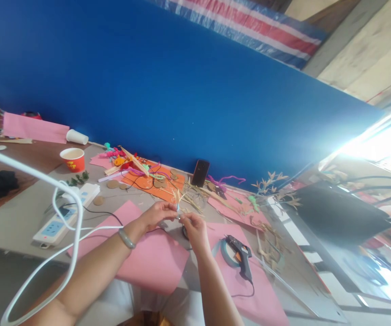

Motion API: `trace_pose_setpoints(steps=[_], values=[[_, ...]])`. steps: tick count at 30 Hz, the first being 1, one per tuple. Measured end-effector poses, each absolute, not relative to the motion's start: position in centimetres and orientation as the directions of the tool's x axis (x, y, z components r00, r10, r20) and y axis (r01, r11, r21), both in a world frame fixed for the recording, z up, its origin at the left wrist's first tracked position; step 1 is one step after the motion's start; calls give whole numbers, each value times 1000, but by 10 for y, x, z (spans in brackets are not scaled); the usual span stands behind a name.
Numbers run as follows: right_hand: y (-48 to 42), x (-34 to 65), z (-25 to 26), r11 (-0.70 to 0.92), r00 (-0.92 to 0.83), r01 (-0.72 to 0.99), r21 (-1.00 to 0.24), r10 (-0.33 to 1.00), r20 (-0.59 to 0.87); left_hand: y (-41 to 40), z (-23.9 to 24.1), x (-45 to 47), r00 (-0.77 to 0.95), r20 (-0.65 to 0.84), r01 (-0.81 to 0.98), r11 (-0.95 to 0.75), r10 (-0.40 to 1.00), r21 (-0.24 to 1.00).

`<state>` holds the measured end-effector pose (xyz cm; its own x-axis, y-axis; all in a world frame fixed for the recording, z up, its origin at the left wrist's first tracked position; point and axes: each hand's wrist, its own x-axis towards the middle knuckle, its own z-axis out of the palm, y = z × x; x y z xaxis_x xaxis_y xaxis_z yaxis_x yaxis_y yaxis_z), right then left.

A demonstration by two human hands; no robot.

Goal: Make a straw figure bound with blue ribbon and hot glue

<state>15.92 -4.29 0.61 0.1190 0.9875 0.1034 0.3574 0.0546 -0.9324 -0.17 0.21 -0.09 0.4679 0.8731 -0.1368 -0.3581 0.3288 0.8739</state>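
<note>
White cord (78, 235) loops up the left of the frame, nearest the camera. Behind it spreads the grey desk (14, 231), where the work looks partway: one straw tuft (177, 196) seems gathered, while loose strips (193, 203) near center lie unjoined. Largest first, I count three big pink sheets (154, 267) at lower center, lower right and center right, one orange sheet (154, 193) above center, one power strip (56, 225) at lower left. One glue gun (242, 254) overlaps one blue-green tape roll (227, 255) at lower right, untouched. At left are two cups, one red cup (75, 164) upright, one white cup (76, 136) tipped over; one phone (200, 173) stands at center. Smallest is the tuft, mid-frame between two hands: the left hand (158, 216) has its grip pinching the base; the right hand (194, 228) meets it just below, its grip too hidden to tell.
</note>
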Motion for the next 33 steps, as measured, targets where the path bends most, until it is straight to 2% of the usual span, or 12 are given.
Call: trace_pose_setpoints(steps=[6, 12, 14, 16, 18, 20, 23, 27, 33], values=[[-50, 163, 4, 59, 77, 373, -926, 992, 95, 0, 1, -3, 508, -155, -309, 347, 847, 885], [-59, 185, 15, 102, 83, 513, -852, 982, 168, 3, -4, -6, 500, -138, -252, 295, 855, 922], [-60, 205, 20, 64, 150, 620, -782, 969, 199, 4, -4, -7, 470, -134, -255, 280, 873, 926], [-61, 226, 24, -10, 183, 772, -636, 961, 207, 5, -2, -10, 448, -140, -255, 276, 883, 927], [-62, 243, 26, -79, 173, 879, -470, 972, 160, 6, -1, -11, 441, -139, -251, 270, 887, 930], [-64, 251, 24, -109, 154, 925, -364, 983, 96, 7, -1, -13, 439, -132, -249, 261, 889, 933], [-64, 246, 18, -85, 107, 938, -336, 993, 47, 9, -4, -13, 442, -127, -244, 255, 888, 936], [-55, 227, 5, 26, -11, 952, -306, 999, 50, 12, -8, -13, 442, -131, -252, 263, 887, 931], [-36, 216, -4, 44, -45, 990, -133, 999, -5, 11, -4, -14, 454, -69, -284, 218, 888, 934]])
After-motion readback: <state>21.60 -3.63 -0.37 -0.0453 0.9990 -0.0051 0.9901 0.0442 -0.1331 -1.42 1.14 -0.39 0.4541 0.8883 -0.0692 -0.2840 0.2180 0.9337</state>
